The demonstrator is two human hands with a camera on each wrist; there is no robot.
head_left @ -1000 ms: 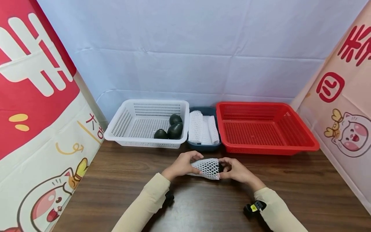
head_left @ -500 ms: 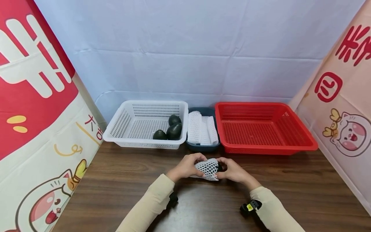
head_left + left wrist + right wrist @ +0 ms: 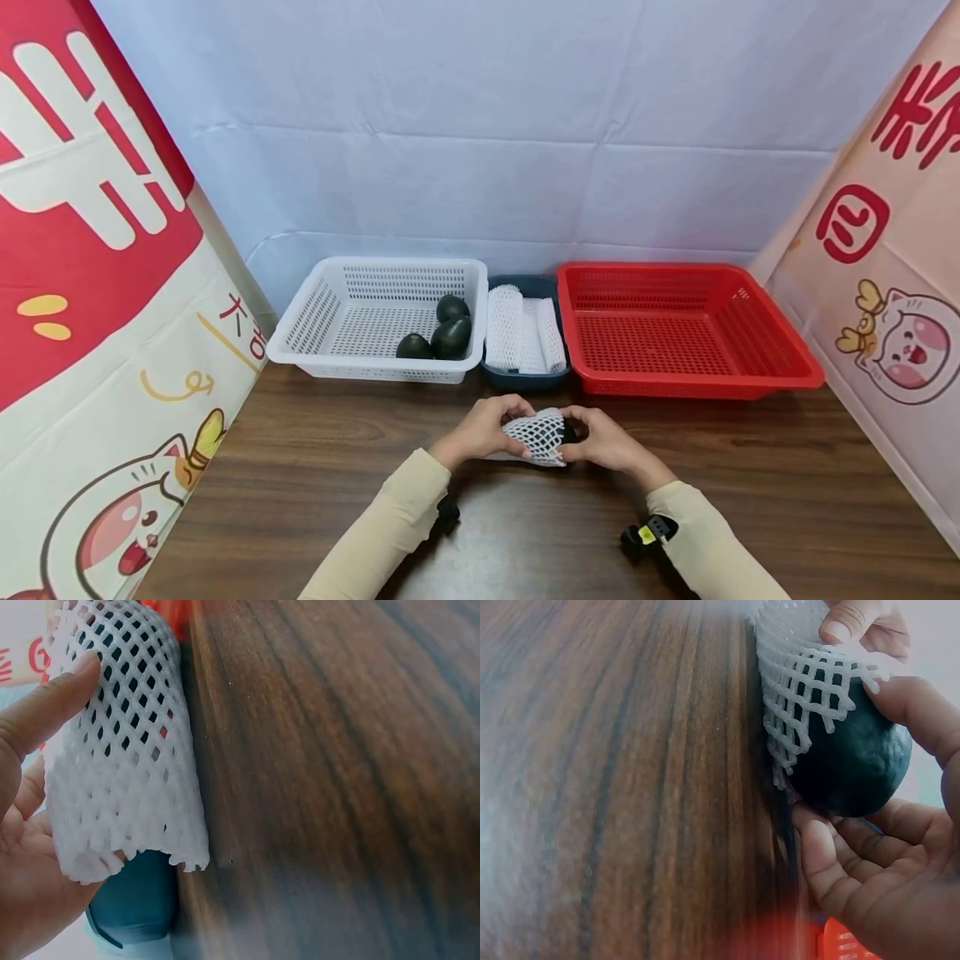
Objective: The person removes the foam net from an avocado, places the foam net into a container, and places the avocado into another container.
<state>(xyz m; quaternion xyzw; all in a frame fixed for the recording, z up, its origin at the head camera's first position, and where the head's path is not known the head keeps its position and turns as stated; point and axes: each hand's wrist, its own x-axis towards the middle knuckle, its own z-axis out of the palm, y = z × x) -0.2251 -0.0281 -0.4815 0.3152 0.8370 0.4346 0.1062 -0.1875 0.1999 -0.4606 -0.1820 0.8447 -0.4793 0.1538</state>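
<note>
A white foam net sleeve lies sideways between the two hands, low over the wooden table. Inside its right end sits a dark green avocado, whose rounded tip sticks out of the mesh in the right wrist view. The left hand grips the sleeve, thumb on the near side and fingers behind. In the left wrist view the sleeve's other end hangs loose and hollow. The right hand holds the avocado's bare end, its thumb at the net's edge and its fingers curled around the fruit's far side.
Behind the hands stand a white basket with 3 avocados, a dark blue bin of folded foam sleeves, and a red basket. Printed cloths hang on both sides, with a pale cloth behind.
The left hand has slid to the right along the sleeve, closer to the right hand, and the sleeve looks shorter between them. Over the last half second almost nothing has moved.
</note>
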